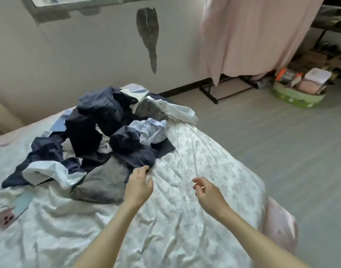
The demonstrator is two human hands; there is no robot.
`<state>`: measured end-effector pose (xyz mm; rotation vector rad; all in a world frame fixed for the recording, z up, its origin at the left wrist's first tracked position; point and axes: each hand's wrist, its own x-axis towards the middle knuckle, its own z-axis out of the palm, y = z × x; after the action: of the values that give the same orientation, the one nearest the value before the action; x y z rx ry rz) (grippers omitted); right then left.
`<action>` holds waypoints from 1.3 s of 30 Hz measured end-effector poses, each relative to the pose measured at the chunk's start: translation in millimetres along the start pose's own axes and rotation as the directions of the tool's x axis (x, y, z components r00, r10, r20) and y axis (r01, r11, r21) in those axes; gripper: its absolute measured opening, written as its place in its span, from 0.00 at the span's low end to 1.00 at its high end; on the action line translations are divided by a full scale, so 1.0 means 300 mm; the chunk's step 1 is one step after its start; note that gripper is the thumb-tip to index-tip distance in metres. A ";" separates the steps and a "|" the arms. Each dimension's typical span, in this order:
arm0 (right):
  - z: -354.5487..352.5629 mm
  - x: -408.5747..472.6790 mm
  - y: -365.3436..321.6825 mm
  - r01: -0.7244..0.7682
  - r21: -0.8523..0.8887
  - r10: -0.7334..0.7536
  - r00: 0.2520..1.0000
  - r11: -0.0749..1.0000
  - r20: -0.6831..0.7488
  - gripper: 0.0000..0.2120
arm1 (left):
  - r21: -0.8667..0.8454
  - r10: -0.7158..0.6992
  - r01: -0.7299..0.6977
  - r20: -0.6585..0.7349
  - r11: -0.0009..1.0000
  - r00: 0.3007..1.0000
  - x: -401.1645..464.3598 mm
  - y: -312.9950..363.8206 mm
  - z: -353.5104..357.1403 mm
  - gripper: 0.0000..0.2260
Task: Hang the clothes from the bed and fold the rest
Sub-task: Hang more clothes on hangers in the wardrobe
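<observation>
A heap of clothes (100,132) lies on the bed (194,171), mostly navy pieces mixed with white, grey and pale blue ones. A navy garment (135,149) forms the heap's near edge, and a grey one (104,180) lies flat beside it. My left hand (139,185) hovers at that near edge, fingers relaxed, fingertips just at the navy cloth. My right hand (205,190) floats over the bare floral cover to the right, fingers loosely curled and holding nothing.
A pink phone (7,219) lies on the bed at the far left. A clothes rack with a black base (223,89), draped in pink fabric (252,31), stands by the wall. A green basket (297,93) of odds and ends sits on the grey floor at right.
</observation>
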<state>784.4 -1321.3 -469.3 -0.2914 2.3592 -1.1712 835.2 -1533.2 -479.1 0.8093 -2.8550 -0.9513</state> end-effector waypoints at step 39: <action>-0.364 -0.338 0.133 -0.118 0.207 0.115 0.993 0.971 0.029 0.18 | -0.494 0.473 -0.280 0.324 0.823 0.819 -0.299 0.355 0.265 0.30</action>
<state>816.5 -1182.0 -411.6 -0.0890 2.1841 -1.3390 848.6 -1373.5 -471.3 -0.0493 -2.7687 -1.7733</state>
